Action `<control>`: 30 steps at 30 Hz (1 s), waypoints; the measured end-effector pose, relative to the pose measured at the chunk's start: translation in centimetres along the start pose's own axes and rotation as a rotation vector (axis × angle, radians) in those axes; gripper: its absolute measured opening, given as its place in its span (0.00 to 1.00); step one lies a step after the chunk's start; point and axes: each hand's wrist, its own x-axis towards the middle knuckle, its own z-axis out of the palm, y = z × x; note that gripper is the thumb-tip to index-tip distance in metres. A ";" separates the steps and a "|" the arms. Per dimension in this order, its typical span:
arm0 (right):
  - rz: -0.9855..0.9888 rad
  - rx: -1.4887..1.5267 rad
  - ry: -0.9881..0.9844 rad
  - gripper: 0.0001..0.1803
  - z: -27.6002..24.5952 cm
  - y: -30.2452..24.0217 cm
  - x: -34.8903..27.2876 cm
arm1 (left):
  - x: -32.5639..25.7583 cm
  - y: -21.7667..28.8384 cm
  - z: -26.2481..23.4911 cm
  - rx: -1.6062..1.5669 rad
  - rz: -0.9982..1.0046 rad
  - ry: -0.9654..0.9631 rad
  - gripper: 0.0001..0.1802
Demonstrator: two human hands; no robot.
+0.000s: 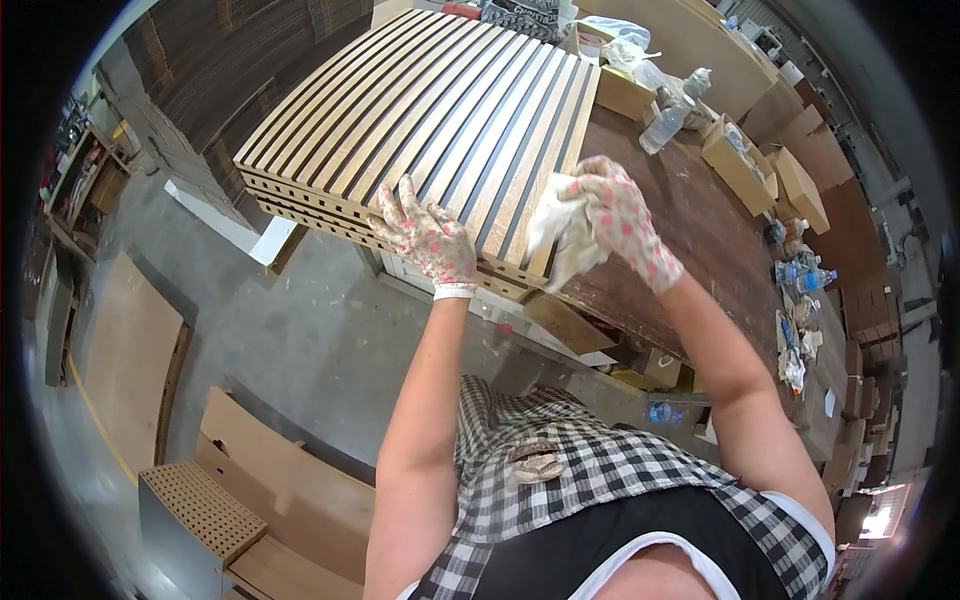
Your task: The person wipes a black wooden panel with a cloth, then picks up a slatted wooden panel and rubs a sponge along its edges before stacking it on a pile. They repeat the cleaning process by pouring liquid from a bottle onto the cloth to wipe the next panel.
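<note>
A stack of slatted wooden panels, pale slats with dark gaps between them, rests on a brown workbench. My left hand, in a white glove with pink dots, lies on the near edge of the top panel with its fingers spread. In a matching glove, my right hand is closed on a crumpled white cloth. The cloth hangs at the panel's near right corner; whether it touches the slats I cannot tell.
On the workbench stand a clear bottle and open cardboard boxes. Several bottles and small tools line its right side. Cardboard sheets lie on the grey floor at left. A perforated wooden panel sits at lower left.
</note>
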 end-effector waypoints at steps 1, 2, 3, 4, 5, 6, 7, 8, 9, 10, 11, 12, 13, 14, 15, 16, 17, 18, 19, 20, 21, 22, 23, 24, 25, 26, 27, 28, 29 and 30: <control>-0.004 -0.248 0.018 0.16 0.6 1.2 0.6 | 0.0 0.5 0.1 -0.013 0.005 -0.003 0.26; 0.489 0.015 -0.045 0.12 1.4 -0.9 2.1 | 0.0 0.2 -0.1 -0.009 0.007 -0.008 0.26; 0.244 -0.182 -0.050 0.11 2.3 0.9 1.4 | 0.0 0.6 -0.2 -0.017 0.012 -0.017 0.26; -0.002 -0.377 -0.057 0.11 3.3 2.7 0.6 | -0.1 1.0 -0.2 -0.025 0.017 -0.021 0.26; 0.119 -0.389 -0.134 0.13 2.8 -1.2 1.2 | 0.2 0.1 -0.5 -0.014 0.010 0.002 0.25; 0.009 -0.456 -0.190 0.12 2.8 -1.8 0.5 | 0.0 0.2 -0.4 -0.034 0.008 0.006 0.25; -0.092 -0.442 -0.180 0.11 3.3 -1.4 -0.3 | -0.1 0.3 -0.3 -0.002 0.002 -0.010 0.26; -0.187 -0.434 -0.167 0.10 3.7 -1.0 -1.2 | -0.1 0.4 -0.2 0.022 -0.001 -0.030 0.26; -0.218 -0.599 -0.240 0.10 3.1 -3.2 -1.4 | 0.1 0.2 -0.4 0.016 0.032 -0.038 0.26; -0.219 -0.530 -0.275 0.10 3.4 -3.3 -1.8 | 0.3 0.1 -0.6 0.011 0.065 -0.046 0.26; -0.280 -0.480 -0.215 0.10 3.3 -3.1 -2.0 | 0.4 0.0 -0.6 0.030 0.076 -0.053 0.26; -0.341 -0.430 -0.156 0.10 3.2 -3.0 -2.1 | 0.5 0.0 -0.5 0.050 0.086 -0.060 0.26; -0.337 -0.429 -0.146 0.10 2.9 -2.9 -1.8 | 0.5 0.0 -0.4 0.050 0.096 -0.060 0.26; -0.301 -0.499 -0.215 0.10 2.6 -3.0 -1.3 | 0.6 -0.1 -0.6 0.098 0.107 -0.085 0.26; -0.266 -0.569 -0.285 0.10 2.4 -3.4 -0.8 | 0.7 -0.2 -0.8 0.147 0.117 -0.107 0.26; -0.189 -0.585 -0.256 0.09 2.1 -4.1 -0.6 | 0.5 -0.2 -0.9 0.146 0.110 -0.083 0.27; -0.195 -0.582 -0.205 0.10 2.9 -2.6 -0.6 | 0.3 0.1 -0.7 0.140 0.115 -0.089 0.28; -0.214 -0.575 -0.155 0.10 3.4 -2.1 -0.3 | 0.4 0.2 -0.8 0.141 0.114 -0.088 0.28; -0.209 -0.567 -0.128 0.09 3.5 -1.7 -0.6 | 0.5 0.3 -0.8 0.149 0.111 -0.098 0.29; -0.216 -0.535 -0.099 0.09 3.6 -1.2 -0.6 | 0.5 0.7 -1.2 0.114 0.077 -0.120 0.25; -0.238 -0.543 -0.112 0.10 3.5 -0.8 -0.7 | 0.4 0.7 -1.1 0.116 0.093 -0.132 0.21; -0.260 -0.550 -0.125 0.10 3.4 -0.3 -0.6 | 0.3 0.6 -1.1 0.118 0.108 -0.144 0.18; -0.268 -0.549 -0.129 0.10 3.2 -0.3 -0.3 | 0.3 0.6 -1.2 0.036 0.085 -0.145 0.13; -0.210 -0.627 -0.188 0.11 2.8 -0.5 0.0 | 0.3 0.6 -1.3 0.040 0.078 -0.142 0.13; -0.150 -0.706 -0.247 0.12 2.6 -0.4 0.3 | 0.3 0.5 -1.5 0.033 0.086 -0.161 0.11; -0.216 -0.635 -0.182 0.14 2.3 -0.1 0.5 | 0.2 0.5 -1.7 0.025 0.096 -0.180 0.11; -0.214 -0.649 -0.195 0.14 2.3 0.0 0.6 | 0.0 0.4 -1.6 0.008 0.073 -0.161 0.10; -0.212 -0.663 -0.209 0.14 2.2 0.0 0.8 | 0.0 0.2 -1.6 0.010 0.070 -0.160 0.10; -0.210 -0.660 -0.213 0.14 2.4 -0.1 0.8 | 0.1 -0.1 -1.6 0.016 0.076 -0.166 0.09; -0.209 -0.673 -0.214 0.14 2.6 -0.2 0.7 | 0.2 -0.3 -1.6 0.022 0.083 -0.173 0.09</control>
